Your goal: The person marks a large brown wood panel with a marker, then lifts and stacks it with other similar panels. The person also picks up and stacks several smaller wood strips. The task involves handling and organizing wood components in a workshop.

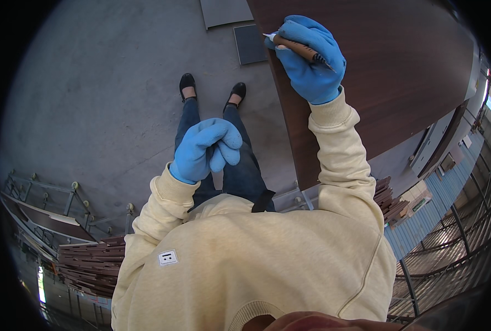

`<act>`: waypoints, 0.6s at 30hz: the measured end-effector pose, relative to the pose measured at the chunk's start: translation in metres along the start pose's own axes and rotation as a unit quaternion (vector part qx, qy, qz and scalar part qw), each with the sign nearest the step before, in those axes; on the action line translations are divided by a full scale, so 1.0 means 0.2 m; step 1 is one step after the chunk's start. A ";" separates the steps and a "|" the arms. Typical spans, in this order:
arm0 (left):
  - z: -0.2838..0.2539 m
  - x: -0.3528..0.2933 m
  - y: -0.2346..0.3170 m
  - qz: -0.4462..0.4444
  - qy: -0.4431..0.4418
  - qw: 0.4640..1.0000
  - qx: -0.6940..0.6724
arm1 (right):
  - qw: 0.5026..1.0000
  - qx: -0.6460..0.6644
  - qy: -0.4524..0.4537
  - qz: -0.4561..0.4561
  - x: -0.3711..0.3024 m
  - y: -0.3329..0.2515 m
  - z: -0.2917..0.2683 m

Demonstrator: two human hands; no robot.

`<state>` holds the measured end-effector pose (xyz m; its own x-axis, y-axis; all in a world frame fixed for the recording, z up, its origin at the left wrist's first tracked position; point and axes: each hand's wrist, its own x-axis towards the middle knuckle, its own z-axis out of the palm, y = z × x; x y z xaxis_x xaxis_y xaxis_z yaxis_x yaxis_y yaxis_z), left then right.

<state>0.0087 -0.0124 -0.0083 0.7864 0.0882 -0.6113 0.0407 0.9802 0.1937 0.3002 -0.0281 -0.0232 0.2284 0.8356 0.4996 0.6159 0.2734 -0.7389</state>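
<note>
My right hand [315, 70], in a blue glove, grips a brown touch-up pen [296, 47] with a white tip. The pen lies slanted across the fingers, its tip pointing left near the long edge of a dark brown wood-look panel [400, 71]. Whether the tip touches the panel I cannot tell. My left hand [206, 150], also blue-gloved, is raised in front of my body, apart from the panel. Its fingers are curled in toward the palm, and anything inside them is hidden.
On the grey concrete floor [107, 94] lie a dark rectangular board [251, 44] and a lighter grey sheet [226, 12], both beside the panel's left edge. Brown strips [91, 267] are stacked at the lower left, near a metal cart frame [71, 196] with wheels. More strips [390, 201] lie at the right.
</note>
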 end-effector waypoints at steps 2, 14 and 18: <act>0.00 0.00 0.00 0.001 -0.001 1.000 -0.001 | 1.000 0.002 0.000 -0.005 0.00 0.00 0.00; 0.00 -0.01 0.00 0.007 -0.005 1.000 -0.005 | 1.000 -0.003 0.008 -0.001 -0.03 0.01 0.00; -0.02 0.00 0.00 0.006 -0.004 1.000 -0.003 | 1.000 0.000 0.003 -0.015 -0.01 0.01 0.00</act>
<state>0.0061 -0.0124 -0.0104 0.7914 0.0984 -0.6033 0.0274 0.9802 0.1959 0.3008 -0.0300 -0.0260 0.2139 0.8240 0.5246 0.6229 0.2986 -0.7230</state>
